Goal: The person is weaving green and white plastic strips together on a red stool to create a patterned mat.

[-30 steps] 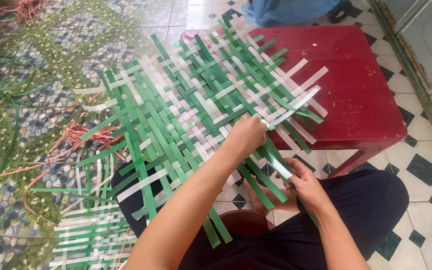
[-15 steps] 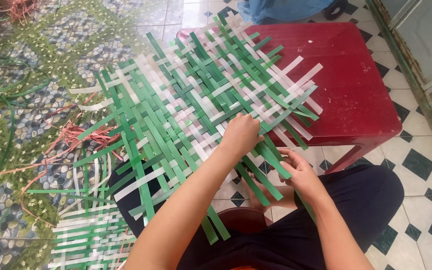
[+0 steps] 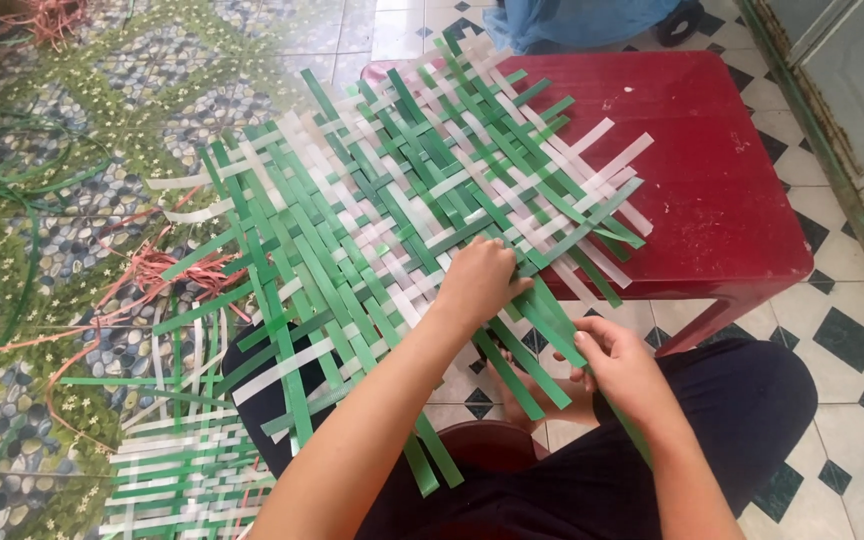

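- Our left hand (image 3: pixel 479 280) presses flat, fingers together, on the green-and-white woven mat (image 3: pixel 392 220).
- Our right hand (image 3: pixel 624 365) pinches a loose green strip (image 3: pixel 552 330) just beside it.
- The red surface (image 3: pixel 712 180) lies beyond both hands.

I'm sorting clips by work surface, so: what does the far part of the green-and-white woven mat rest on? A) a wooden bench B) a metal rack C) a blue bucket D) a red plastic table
D: the far edge of the woven mat lies across the red plastic table, while the left hand presses on the weave and the right hand grips a green strip.
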